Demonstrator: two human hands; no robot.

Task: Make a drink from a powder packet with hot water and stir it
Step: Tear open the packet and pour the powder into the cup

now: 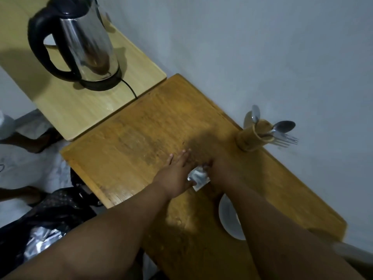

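Observation:
A small silver powder packet point(198, 177) sits between my two hands over the darker wooden table point(141, 138). My left hand point(177, 174) has its fingers stretched out and its thumb against the packet's lower edge. My right hand point(220, 168) is closed on the packet's top right side, its fingers partly hidden. A white cup point(229, 217) stands on the table under my right forearm, mostly covered by it. The steel kettle point(86, 47) with a black handle rests on its base on the lighter table at the upper left.
A wooden holder point(252, 138) with spoons and a fork stands at the table's right edge by the grey wall. The kettle's cord point(130, 88) drops between the two tables. A black bag with foil wrappers point(40, 239) lies on the floor at the lower left.

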